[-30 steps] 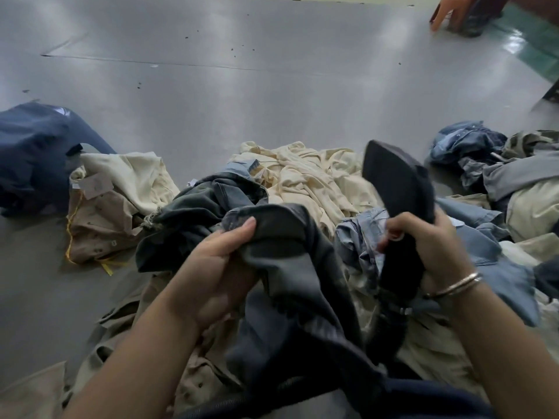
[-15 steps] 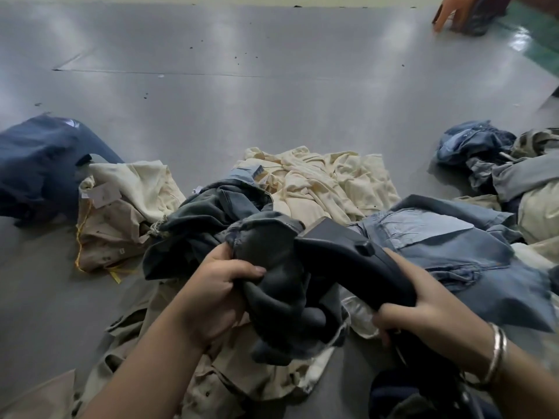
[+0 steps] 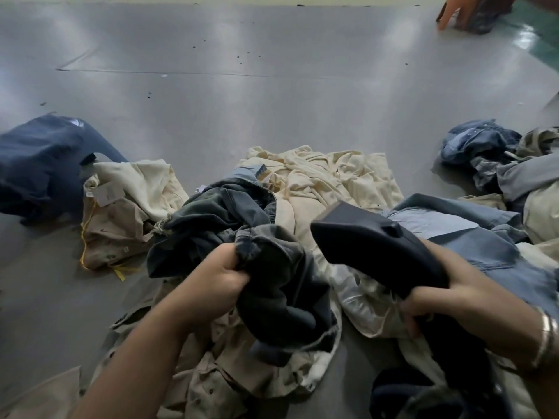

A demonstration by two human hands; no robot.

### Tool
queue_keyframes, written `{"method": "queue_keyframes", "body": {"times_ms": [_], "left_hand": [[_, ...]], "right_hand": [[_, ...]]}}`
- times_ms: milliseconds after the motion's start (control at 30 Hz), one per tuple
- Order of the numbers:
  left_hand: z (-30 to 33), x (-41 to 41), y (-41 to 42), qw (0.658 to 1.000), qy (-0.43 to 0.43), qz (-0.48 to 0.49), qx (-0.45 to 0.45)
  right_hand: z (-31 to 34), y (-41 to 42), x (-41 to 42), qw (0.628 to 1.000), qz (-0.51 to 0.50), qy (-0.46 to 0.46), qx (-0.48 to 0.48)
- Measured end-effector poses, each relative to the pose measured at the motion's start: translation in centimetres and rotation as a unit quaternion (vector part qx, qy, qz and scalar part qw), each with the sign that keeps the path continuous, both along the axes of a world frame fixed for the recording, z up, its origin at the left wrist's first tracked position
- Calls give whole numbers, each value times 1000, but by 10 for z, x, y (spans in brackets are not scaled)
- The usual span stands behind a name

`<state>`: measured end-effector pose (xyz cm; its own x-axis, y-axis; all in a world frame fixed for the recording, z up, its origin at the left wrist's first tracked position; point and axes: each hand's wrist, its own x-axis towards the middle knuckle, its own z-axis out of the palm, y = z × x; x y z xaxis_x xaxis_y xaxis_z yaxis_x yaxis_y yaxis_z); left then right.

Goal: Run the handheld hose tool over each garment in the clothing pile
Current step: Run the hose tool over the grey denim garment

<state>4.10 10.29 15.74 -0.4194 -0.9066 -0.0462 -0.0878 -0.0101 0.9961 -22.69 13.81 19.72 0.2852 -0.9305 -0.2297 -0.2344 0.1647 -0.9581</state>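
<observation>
A dark grey denim garment (image 3: 272,267) lies bunched on top of the clothing pile, and my left hand (image 3: 211,279) grips it at a frayed edge. My right hand (image 3: 453,297) holds the handle of the black handheld hose tool (image 3: 369,246), whose flat head points left, close to the dark garment. A cream shirt (image 3: 326,182) lies spread behind them. A light blue denim shirt (image 3: 472,237) lies to the right, under the tool. Beige garments (image 3: 230,373) lie beneath my left arm. The tool's hose is hidden below my right hand.
A navy garment (image 3: 39,164) and a tagged beige one (image 3: 121,213) lie at the left on the grey floor (image 3: 272,86). More blue and cream clothes (image 3: 508,164) are heaped at the right. Another person's hand (image 3: 453,10) rests on the floor at the far right.
The tool has swung down from upright to nearly level with its head pointing left. My left hand has closed tighter on the dark garment and pulled it lower onto the pile.
</observation>
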Motion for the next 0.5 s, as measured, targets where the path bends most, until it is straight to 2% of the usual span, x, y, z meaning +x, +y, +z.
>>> {"method": "queue_keyframes", "body": {"times_ms": [67, 133, 267, 367, 433, 500], "left_hand": [[1, 2, -2, 995, -66, -18, -73], [-2, -1, -2, 989, -96, -39, -110], [-22, -9, -7, 958, -170, -18, -228], [-30, -13, -10, 961, -197, -24, -192], [-30, -5, -12, 956, -217, 23, -197], [-26, -1, -13, 962, -186, 8, -198]], "right_hand": [[-2, -1, 1, 999, 33, 29, 15], [-3, 0, 11, 996, 71, 31, 38], [0, 0, 30, 995, 94, 30, -1], [1, -3, 36, 997, 78, 0, -10], [3, -3, 32, 999, 50, -18, -7], [6, -2, 23, 999, 40, -21, 3]]}}
